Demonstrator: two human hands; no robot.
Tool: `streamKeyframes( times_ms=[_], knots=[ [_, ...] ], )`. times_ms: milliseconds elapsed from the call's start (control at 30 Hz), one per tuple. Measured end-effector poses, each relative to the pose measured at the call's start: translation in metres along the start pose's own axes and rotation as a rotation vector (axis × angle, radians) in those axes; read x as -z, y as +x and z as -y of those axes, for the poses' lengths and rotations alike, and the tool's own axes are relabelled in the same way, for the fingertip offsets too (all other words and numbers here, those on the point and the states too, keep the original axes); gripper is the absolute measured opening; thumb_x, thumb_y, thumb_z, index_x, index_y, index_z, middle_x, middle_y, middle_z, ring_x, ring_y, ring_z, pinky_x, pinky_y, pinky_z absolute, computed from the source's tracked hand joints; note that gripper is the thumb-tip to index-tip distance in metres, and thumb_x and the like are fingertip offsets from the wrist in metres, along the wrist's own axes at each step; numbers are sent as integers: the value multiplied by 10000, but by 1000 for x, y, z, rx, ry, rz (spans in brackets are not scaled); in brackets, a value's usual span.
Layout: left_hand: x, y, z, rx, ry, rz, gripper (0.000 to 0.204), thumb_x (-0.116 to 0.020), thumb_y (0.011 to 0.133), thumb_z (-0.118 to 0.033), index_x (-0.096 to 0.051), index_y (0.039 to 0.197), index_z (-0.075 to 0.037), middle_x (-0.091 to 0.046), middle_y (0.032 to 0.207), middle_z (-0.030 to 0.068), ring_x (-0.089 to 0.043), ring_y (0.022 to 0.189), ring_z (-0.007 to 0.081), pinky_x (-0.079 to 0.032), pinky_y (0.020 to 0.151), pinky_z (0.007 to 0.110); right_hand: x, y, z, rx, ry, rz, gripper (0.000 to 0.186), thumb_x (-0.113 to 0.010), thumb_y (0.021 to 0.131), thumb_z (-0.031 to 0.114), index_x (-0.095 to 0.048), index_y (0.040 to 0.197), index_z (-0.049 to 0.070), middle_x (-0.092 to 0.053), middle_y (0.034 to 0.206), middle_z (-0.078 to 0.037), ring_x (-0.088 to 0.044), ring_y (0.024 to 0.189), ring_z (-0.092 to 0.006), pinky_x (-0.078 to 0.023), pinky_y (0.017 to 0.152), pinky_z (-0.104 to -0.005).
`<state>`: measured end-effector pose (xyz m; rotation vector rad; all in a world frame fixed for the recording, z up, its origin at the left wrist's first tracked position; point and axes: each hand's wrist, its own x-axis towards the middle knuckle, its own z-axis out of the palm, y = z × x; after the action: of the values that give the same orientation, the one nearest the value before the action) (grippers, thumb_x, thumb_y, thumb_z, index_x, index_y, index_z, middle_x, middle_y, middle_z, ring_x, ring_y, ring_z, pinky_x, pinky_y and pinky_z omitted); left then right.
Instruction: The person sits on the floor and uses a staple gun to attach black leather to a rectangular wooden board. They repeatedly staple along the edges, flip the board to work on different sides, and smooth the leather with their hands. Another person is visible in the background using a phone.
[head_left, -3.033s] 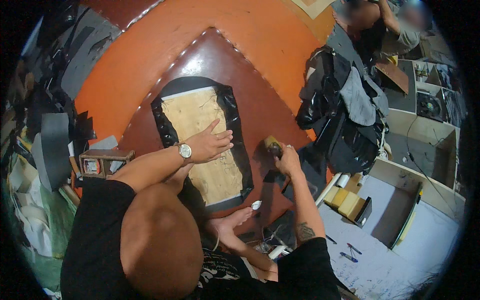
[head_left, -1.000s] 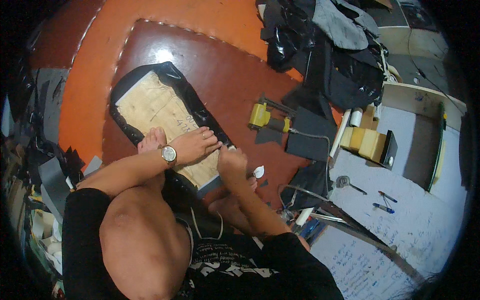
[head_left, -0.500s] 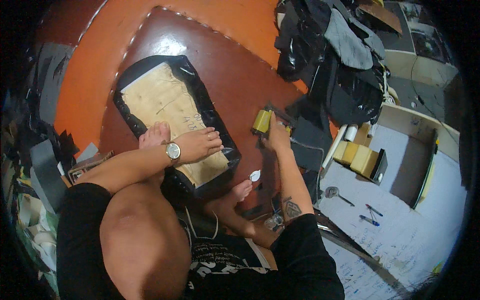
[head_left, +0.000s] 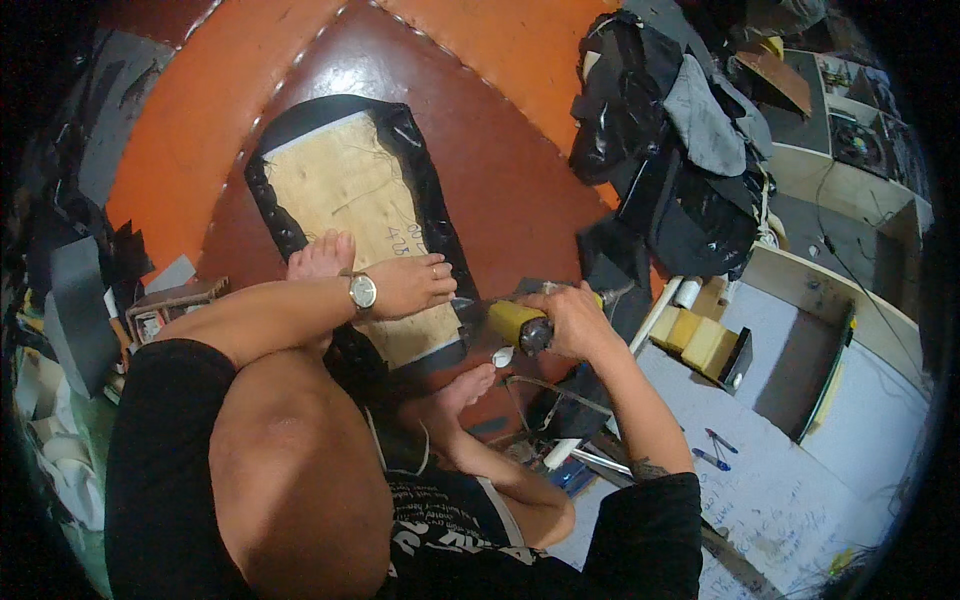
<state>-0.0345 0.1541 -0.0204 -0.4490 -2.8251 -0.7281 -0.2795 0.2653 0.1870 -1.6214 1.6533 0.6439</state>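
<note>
A wooden panel [head_left: 330, 180] with handwritten marks lies on the mat, its edges wrapped in black vinyl [head_left: 425, 180]. My left hand [head_left: 410, 287], with a watch at the wrist, rests flat on the panel near its right edge, fingers extended. Beside it, the toes of my foot [head_left: 325, 255] press on the same panel. My right hand [head_left: 578, 322] is closed around a yellow and black air staple gun [head_left: 515, 322]. The tool sits just right of the panel's lower right corner, slightly blurred; its nose is hard to make out.
A small white object [head_left: 503, 356] is by my other foot [head_left: 470, 388]. A hose [head_left: 515, 385] loops below the tool. Black vinyl scraps [head_left: 640, 120] pile up at the upper right. Yellow blocks [head_left: 700, 340] and pens [head_left: 712, 455] lie on the white surface at right.
My right hand has lifted the staple gun from the mat and turned it, bringing it down and nearer the panel. The left hand stays on the panel. The whole view has shifted slightly.
</note>
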Motion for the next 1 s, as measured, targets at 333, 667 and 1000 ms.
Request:
streamKeyframes(
  times_ms=[333,667,1000],
  knots=[
    [5,-2,1,-24,-28,34,362,-588,953,-194,-675,1275,-52,-616,1217,82,-551,1302,291,-388,1220,450,-24,57,15,-17,-261,137,212,-720,789,120,-783,988,81,-774,990,-155,-751,995,-342,-461,1034,-627],
    [47,28,36,126,-213,92,367,-776,825,-310,-651,1076,-73,-634,1134,88,-596,1126,306,-477,1027,425,-11,63,10,-59,-129,31,338,-750,760,109,-757,1097,135,-765,1028,-162,-738,1028,-360,-479,1015,-591],
    [73,64,53,345,-26,584,780,-914,679,-454,-667,1389,-246,-664,1330,19,-537,1358,249,-289,1226,517,-11,60,12,-159,-144,171,543,-800,717,116,-702,1247,186,-763,1083,-144,-725,1083,-363,-491,1006,-564]
  ],
)
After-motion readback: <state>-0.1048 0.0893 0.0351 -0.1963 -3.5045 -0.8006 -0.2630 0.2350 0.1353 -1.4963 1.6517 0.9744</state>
